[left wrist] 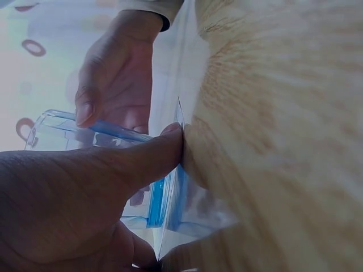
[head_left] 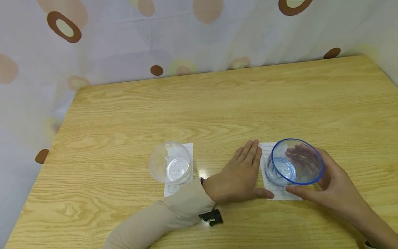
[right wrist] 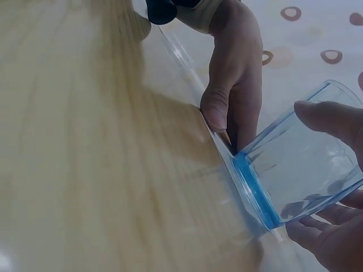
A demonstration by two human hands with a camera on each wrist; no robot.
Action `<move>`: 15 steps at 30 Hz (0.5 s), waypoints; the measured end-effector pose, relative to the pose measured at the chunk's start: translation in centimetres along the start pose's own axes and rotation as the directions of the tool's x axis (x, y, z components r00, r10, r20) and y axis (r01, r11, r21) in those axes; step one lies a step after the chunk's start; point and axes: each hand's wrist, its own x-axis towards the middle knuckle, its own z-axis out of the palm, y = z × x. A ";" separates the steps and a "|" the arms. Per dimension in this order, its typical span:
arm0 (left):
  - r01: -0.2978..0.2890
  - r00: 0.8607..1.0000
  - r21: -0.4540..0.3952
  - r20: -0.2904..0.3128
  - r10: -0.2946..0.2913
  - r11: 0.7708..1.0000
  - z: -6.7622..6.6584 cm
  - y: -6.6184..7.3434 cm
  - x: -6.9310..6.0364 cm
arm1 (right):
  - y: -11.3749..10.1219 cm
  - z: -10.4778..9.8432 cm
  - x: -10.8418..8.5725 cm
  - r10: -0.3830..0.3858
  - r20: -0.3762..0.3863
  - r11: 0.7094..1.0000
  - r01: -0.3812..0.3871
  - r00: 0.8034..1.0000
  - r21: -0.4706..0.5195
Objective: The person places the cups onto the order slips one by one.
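Note:
A clear glass bowl with a blue rim [head_left: 320, 174] stands over a printed sheet of paper [head_left: 281, 193] at the right. My right hand [head_left: 334, 185] holds this bowl from its right side, thumb in front and fingers behind; its thumb [right wrist: 332, 120] shows on the wall in the right wrist view. Down there the blue-tinted base [right wrist: 258, 192] meets the sheet. My left hand [head_left: 239, 173] lies along the sheet's left edge, fingers straight and together. Its thumb [left wrist: 161, 148] is spread onto the paper near the lower edge.
Left of my left forearm, a second clear bowl [head_left: 152, 162] without a blue rim stands on another printed sheet [head_left: 190, 155]. Both are on a wood-grain table [head_left: 217, 103]. A patterned cloth [head_left: 118, 38] hangs behind the table's back edge. A black strap piece [head_left: 214, 217] hangs by my left cuff.

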 end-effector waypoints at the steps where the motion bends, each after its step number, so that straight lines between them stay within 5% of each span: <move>1: 0.000 1.000 0.000 -0.001 0.000 1.000 0.0 0.0 0.0 | 0.0 0.0 0.0 -0.006 0.000 1.000 0.006 1.000 0.010; 10: -0.007 1.000 -0.010 -0.003 0.007 1.000 0.0 -0.1 0.0 | 0.1 0.2 0.1 -0.023 -0.003 1.000 0.023 1.000 0.015; 15: -0.005 1.000 -0.009 -0.003 0.005 1.000 0.0 -0.1 0.0 | 0.1 -0.2 0.3 -0.097 0.051 0.992 0.093 0.994 0.085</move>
